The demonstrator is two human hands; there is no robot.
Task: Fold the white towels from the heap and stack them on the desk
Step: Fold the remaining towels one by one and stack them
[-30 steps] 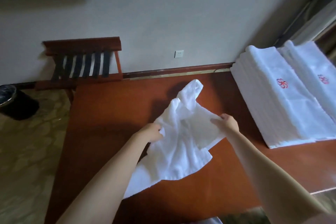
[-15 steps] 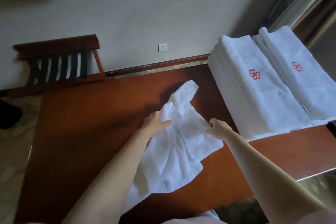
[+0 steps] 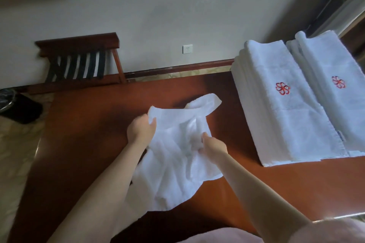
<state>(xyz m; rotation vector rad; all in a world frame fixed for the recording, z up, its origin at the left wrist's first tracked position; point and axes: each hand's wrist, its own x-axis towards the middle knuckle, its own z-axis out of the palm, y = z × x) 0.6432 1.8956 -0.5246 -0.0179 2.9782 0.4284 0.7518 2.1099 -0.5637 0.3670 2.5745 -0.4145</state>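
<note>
Left of the monogrammed towel stack (image 3: pixel 284 108), the right hand (image 3: pixel 212 145) has shifted in toward the left hand (image 3: pixel 141 131), both with fingers curled, pinching the crumpled white towel (image 3: pixel 177 165), apparently hunting its corners before folding.

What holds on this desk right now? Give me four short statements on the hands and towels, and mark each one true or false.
1. The left hand and the right hand both grip the loose towel. True.
2. The loose towel lies neatly folded. False: it is crumpled and not folded.
3. One stack of folded towels lies beside a second stack on the desk. True.
4. The top towels carry blue emblems. False: the emblem on each is red.
</note>
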